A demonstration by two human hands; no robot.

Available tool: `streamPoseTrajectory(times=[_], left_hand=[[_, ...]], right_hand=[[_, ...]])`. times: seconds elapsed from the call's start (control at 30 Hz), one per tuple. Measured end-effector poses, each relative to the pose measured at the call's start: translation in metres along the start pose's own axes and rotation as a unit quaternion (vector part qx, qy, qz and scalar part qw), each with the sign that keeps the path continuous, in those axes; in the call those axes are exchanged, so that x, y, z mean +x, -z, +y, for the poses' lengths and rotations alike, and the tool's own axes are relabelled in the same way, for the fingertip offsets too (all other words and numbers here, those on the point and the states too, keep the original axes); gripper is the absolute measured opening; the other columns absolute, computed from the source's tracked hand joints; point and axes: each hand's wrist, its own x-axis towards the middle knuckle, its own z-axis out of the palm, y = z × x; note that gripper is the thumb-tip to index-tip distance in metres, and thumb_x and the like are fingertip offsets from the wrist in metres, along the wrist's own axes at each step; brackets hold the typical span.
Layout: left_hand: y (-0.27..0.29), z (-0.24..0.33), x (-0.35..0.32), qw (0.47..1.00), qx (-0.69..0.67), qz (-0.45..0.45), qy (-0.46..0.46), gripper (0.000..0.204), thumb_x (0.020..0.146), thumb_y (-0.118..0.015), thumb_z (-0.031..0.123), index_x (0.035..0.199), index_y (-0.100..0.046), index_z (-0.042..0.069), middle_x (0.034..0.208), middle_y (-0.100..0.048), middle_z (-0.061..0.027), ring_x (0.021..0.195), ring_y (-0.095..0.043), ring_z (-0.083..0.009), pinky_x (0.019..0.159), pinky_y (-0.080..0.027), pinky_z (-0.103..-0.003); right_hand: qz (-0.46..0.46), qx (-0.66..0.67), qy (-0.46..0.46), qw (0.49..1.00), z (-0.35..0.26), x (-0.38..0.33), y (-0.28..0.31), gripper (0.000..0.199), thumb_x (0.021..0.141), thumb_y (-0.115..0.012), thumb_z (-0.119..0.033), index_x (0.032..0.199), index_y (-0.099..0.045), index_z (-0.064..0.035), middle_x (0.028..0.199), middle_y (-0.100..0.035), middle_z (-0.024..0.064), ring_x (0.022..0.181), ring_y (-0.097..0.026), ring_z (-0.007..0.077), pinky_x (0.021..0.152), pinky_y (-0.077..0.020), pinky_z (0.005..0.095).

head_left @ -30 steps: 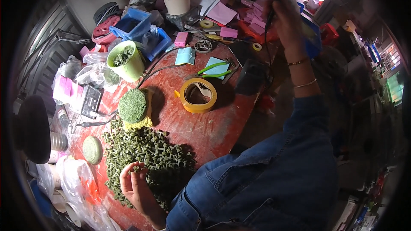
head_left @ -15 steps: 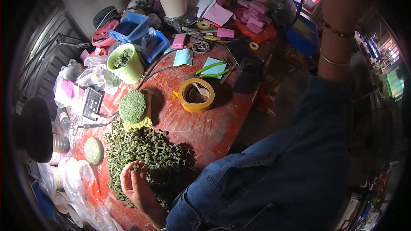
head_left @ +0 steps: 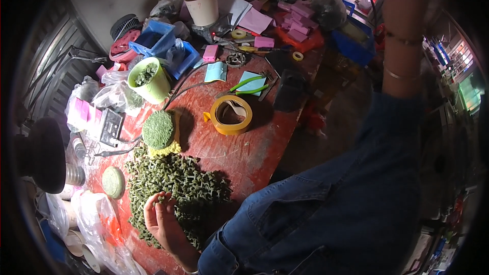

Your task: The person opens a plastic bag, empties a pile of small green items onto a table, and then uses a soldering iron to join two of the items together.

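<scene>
- Cluttered workshop seen from the head camera, with a worn red bench (head_left: 239,158) crowded at its far end by pink blocks (head_left: 298,18), papers and a white bucket (head_left: 202,6).
- Heaped at the near left of the bench, a pile of small green pieces (head_left: 178,188), spreading toward the edge.
- Left hand (head_left: 162,221) resting palm up on the near side of that pile, fingers loosely curled around a few green pieces at the fingertips (head_left: 163,199).
- Right hand out of view above the top edge; only the raised forearm with two thin bangles (head_left: 402,56) and a blue denim sleeve (head_left: 356,193) visible, so grip impossible to tell.
- Just beyond the pile, a round green-topped disc (head_left: 158,130) sitting on a yellow base.
- Further right, a roll of yellow tape (head_left: 232,114) lying flat, well apart from the pile.
- Behind the disc, a light green cup (head_left: 149,79) holding more green pieces, beside a blue tray (head_left: 153,43).
- Left of the pile, a small pale green disc (head_left: 113,182) next to crumpled clear plastic bags (head_left: 94,219).
</scene>
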Motion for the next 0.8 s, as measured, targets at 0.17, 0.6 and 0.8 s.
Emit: streamPoseTrajectory(times=[0.17, 0.6, 0.8], left_hand=[[0.004, -0.003, 0.003, 0.997, -0.071, -0.024, 0.001, 0.023, 0.105, -0.057, 0.013, 0.123, -0.061, -0.001, 0.118, -0.066, -0.0148, 0.107, -0.068, -0.0276, 0.089, -0.058, -0.038], [-0.077, 0.047, 0.009, 0.979, -0.074, -0.151, 0.115, 0.016, 0.107, -0.050, 0.017, 0.094, -0.053, 0.008, 0.084, -0.044, 0.0017, 0.067, -0.034, -0.0033, 0.050, -0.026, -0.015], [-0.177, 0.057, 0.003, 0.938, 0.196, -0.270, 0.098, 0.015, 0.094, -0.072, 0.010, 0.106, -0.065, 0.003, 0.081, -0.056, 0.0048, 0.070, -0.051, -0.0021, 0.060, -0.040, -0.019]], right_hand=[[-0.147, -0.027, -0.119, 0.982, 0.031, -0.068, -0.004, 0.027, 0.104, -0.062, -0.028, 0.103, -0.067, -0.0006, 0.073, -0.053, -0.0033, 0.062, -0.047, 0.0060, 0.054, -0.0366, 0.0222], [0.000, 0.007, -0.158, 0.987, 0.103, -0.063, 0.001, 0.026, 0.103, -0.064, -0.027, 0.109, -0.064, -0.0015, 0.081, -0.061, -0.0010, 0.070, -0.053, 0.0085, 0.061, -0.0411, 0.0236], [0.056, 0.062, -0.120, 0.989, 0.119, -0.085, -0.020, 0.020, 0.102, -0.067, -0.019, 0.112, -0.060, -0.0029, 0.081, -0.059, -0.0012, 0.065, -0.048, 0.0064, 0.057, -0.0392, 0.0226]])
